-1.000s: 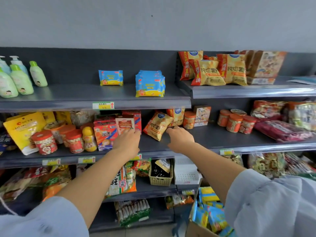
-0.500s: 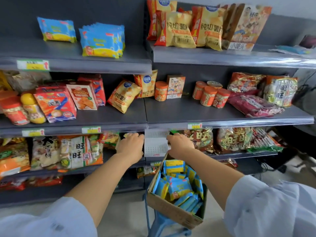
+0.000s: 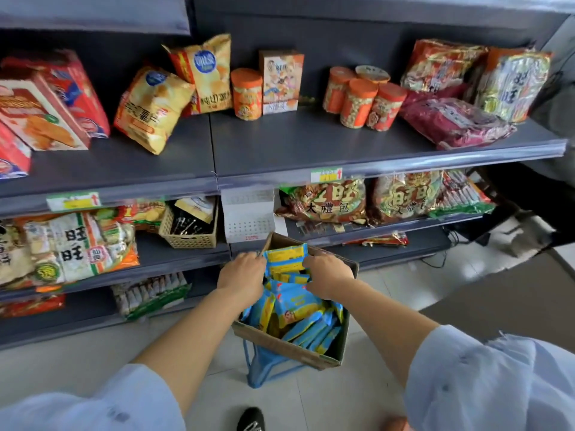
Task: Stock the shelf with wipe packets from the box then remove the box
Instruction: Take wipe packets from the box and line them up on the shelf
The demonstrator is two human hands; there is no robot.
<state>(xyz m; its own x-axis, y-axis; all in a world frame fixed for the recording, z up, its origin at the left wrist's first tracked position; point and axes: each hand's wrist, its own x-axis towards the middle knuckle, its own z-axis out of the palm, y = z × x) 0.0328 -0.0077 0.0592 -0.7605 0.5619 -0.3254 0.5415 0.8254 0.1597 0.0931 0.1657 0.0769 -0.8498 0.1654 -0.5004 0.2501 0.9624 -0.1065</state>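
**Both hands in the wipe box, grip hidden**

The cardboard box (image 3: 289, 348) sits on a blue frame stool (image 3: 263, 367) on the floor, just in front of the lower shelves, and its near right corner is partly hidden by the right forearm. It is filled with a loose heap of wipe packets (image 3: 298, 309): flat, glossy blue and yellow pouches, most of them leaning on edge, their print too blurred to read. One upright packet (image 3: 286, 259) stands against the box's far wall.

The left hand (image 3: 241, 273) and the right hand (image 3: 328, 275) flank that packet, backs up and wrists bent down, with fingers bent against its side edges. The fingertips are tucked under the knuckles, so it cannot be told whether either hand is clamped on the packet. Both forearms are bare, and pale blue sleeves (image 3: 497, 384) are cut off by the bottom edge.

Beyond the box, a woven basket (image 3: 189, 236) rests on a grey metal shelf. On the shelf above (image 3: 295, 141) stand crinkled snack bags and round orange-lidded jars (image 3: 357, 101).
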